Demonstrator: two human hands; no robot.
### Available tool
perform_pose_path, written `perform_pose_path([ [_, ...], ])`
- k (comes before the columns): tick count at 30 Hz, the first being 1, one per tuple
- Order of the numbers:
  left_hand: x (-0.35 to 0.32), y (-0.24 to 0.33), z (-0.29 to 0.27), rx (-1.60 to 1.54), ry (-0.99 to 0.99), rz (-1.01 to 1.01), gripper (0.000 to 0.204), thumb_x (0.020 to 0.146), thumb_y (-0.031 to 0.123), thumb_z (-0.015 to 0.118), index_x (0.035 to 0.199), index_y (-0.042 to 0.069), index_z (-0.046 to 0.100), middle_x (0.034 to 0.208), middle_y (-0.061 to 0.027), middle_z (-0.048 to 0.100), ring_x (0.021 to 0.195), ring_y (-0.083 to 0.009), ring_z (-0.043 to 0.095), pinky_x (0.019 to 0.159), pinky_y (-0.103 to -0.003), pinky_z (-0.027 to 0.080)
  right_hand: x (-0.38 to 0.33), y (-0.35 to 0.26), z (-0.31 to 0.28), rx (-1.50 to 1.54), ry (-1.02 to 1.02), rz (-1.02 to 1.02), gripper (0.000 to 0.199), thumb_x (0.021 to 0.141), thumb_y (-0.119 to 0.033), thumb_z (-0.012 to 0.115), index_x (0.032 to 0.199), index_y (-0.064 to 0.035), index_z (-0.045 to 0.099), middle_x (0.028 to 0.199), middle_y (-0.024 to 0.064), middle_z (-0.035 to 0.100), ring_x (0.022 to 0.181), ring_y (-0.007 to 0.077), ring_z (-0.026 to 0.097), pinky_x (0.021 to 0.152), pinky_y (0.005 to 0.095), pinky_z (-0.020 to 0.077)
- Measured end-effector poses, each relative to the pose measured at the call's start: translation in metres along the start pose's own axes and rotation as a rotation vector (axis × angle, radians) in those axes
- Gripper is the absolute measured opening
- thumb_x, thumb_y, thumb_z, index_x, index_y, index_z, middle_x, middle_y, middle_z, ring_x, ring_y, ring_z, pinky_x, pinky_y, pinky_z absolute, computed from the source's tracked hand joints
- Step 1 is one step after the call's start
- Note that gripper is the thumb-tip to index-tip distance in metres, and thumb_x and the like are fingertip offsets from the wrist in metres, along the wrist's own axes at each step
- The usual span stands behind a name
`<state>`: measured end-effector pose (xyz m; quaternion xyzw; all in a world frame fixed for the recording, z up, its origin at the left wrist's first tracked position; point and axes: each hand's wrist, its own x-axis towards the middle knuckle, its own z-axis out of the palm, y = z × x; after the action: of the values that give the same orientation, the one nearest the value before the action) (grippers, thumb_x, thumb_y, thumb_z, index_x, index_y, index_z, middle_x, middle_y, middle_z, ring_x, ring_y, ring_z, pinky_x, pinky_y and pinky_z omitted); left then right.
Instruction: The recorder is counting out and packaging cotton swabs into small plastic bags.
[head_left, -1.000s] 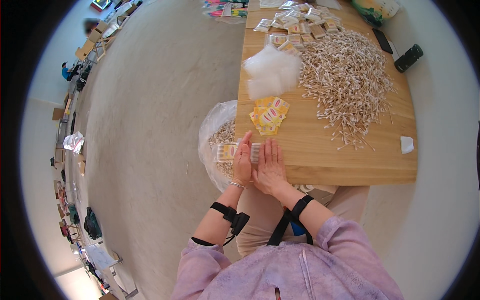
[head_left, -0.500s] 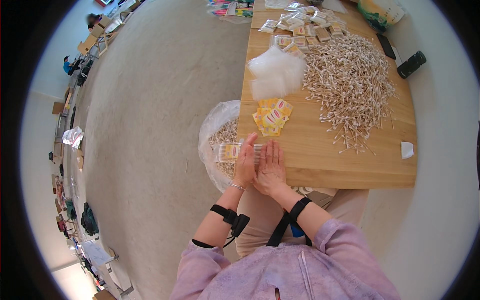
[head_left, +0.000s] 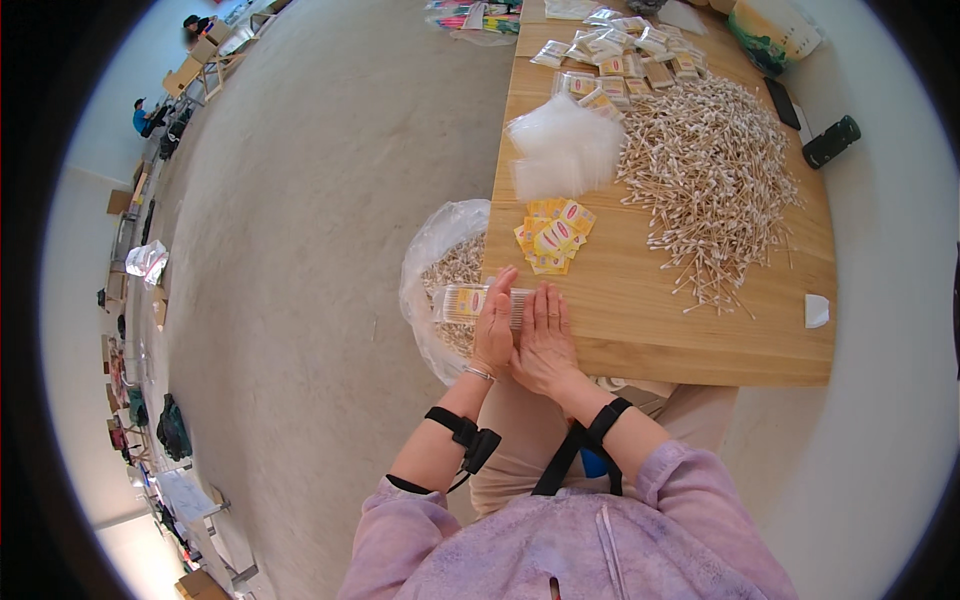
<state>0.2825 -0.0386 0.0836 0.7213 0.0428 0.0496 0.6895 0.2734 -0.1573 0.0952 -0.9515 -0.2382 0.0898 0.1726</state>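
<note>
A clear packet of cotton swabs (head_left: 462,303) with a yellow label lies across the table's left edge, partly jutting out over an open plastic sack (head_left: 418,262) of cotton swabs. My left hand (head_left: 494,328) grips across the packet's middle, its fingers pointing away from me. Close against it, my right hand (head_left: 546,345) lies flat with fingers stretched out, touching the packet's right end. Beyond the hands is a small pile of yellow label cards (head_left: 553,236). A stack of clear empty bags (head_left: 565,150) sits farther back. My left palm is hidden.
A large heap of loose cotton swabs (head_left: 710,170) spreads over the wooden table (head_left: 690,345). Filled packets (head_left: 625,60) are piled at the far end. Along the right wall are a phone (head_left: 782,103), a dark cylinder (head_left: 831,142) and a white scrap (head_left: 817,311).
The whole view has shifted slightly, so the table sits a little farther right. Both hands and the packet keep nearly the same arrangement.
</note>
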Motion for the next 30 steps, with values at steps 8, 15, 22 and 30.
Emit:
perform_pose_path([
  [8, -0.001, 0.002, 0.003, -0.042, 0.054, 0.013, 0.053, 0.102, 0.039, 0.03, 0.133, -0.001, 0.045, 0.142, -0.0119, 0.038, 0.133, -0.021, 0.034, 0.111, -0.031, 0.023, 0.0, 0.002, 0.0, -0.002, -0.021, -0.049, 0.089, 0.081, -0.041, 0.051, 0.142, 0.011, 0.013, 0.15, 0.0292, 0.007, 0.142, 0.0409, 0.0, 0.115, 0.048, -0.002],
  [15, -0.002, 0.013, 0.005, 0.166, 0.094, -0.003, 0.05, 0.101, 0.039, 0.029, 0.13, 0.003, 0.049, 0.138, -0.0124, 0.047, 0.131, -0.0223, 0.038, 0.111, -0.033, 0.019, 0.004, 0.0, 0.002, 0.026, -0.069, 0.025, 0.088, 0.082, -0.041, 0.048, 0.144, 0.0088, 0.01, 0.152, 0.0257, 0.003, 0.142, 0.0386, -0.004, 0.115, 0.0469, -0.0046],
  [22, -0.001, 0.016, -0.004, 0.277, 0.003, 0.087, 0.037, 0.098, 0.019, 0.04, 0.13, 0.0, 0.047, 0.14, -0.0189, 0.042, 0.136, -0.0316, 0.031, 0.111, -0.037, 0.024, 0.003, -0.002, 0.006, -0.028, -0.013, -0.021, 0.085, 0.085, -0.042, 0.046, 0.143, 0.0094, 0.011, 0.152, 0.0255, 0.003, 0.142, 0.0383, -0.003, 0.115, 0.0455, -0.0035],
  [30, 0.004, -0.003, -0.074, 0.67, 0.251, 0.141, 0.041, 0.097, 0.016, 0.041, 0.135, 0.0, 0.041, 0.139, -0.0206, 0.042, 0.134, -0.0349, 0.033, 0.11, -0.037, 0.026, 0.006, -0.011, 0.008, 0.029, 0.034, 0.018, 0.089, 0.086, -0.044, 0.05, 0.143, 0.01, 0.008, 0.152, 0.0259, 0.003, 0.142, 0.0382, -0.002, 0.115, 0.0458, -0.0011],
])
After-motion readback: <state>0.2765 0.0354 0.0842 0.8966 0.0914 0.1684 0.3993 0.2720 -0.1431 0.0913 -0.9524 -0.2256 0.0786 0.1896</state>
